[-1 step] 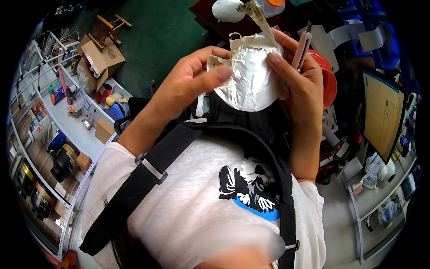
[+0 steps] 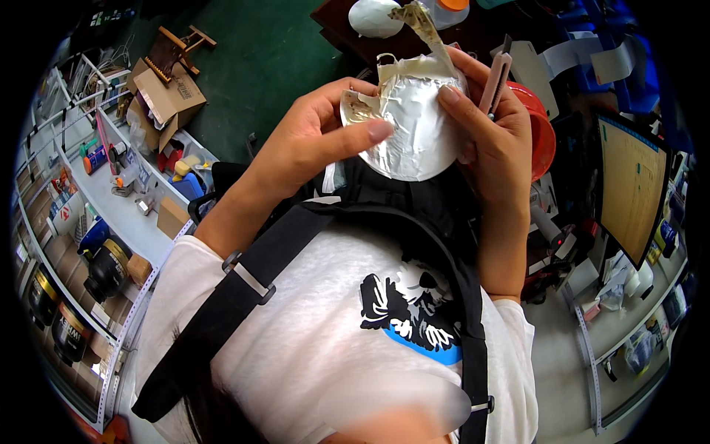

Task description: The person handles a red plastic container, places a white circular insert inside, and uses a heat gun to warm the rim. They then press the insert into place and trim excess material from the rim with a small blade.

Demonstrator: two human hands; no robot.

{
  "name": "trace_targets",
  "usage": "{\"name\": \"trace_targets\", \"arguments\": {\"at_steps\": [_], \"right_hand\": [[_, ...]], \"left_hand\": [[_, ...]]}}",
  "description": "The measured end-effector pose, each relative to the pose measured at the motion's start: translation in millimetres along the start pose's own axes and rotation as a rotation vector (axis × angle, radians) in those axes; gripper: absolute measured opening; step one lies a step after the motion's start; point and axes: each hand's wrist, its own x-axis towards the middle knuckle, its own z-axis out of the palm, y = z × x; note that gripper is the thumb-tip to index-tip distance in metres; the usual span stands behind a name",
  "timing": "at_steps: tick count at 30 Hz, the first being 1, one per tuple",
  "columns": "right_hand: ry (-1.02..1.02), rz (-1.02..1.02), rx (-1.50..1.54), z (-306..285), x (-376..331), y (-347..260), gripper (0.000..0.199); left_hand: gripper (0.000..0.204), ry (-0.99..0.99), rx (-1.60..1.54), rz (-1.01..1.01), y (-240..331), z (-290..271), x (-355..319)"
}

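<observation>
Someone in a white short-sleeved T-shirt, with wide black straps running over it.
A black, white and grey print edged in bright blue marks the chest; dark buckles and a pale grey strip break up the webbing.

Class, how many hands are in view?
2: the left hand on the left of the foil; the right hand on its right, also holding the cutter. No others show.
</observation>
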Motion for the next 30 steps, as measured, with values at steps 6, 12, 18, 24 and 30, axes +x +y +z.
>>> {"name": "trace_targets", "arguments": {"at_steps": [6,12,18,24,30], "right_hand": [[0.034,-0.140,-0.015,2,10,16,0.046],[0.245,-0.289,-0.254,-24,4,29,0.044],[0.331,-0.212,-0.208,-47,-27,28,0.041],[0.498,-0.247,-0.119,-89,-67,24,0.044],[0.805,-0.206,-0.086,-139,-104,57,0.040]], "left_hand": [[0.028,0.063,-0.049,-0.052,-11,-4,16],[0.026,0.366,0.106,0.003,-71,-83,75],[0.032,0.416,0.058,0.046,-139,-158,201],[0.072,0.470,0.824,-0.139,-148,-166,281],[0.046,0.528,1.150,0.467,-116,-119,240]]}}
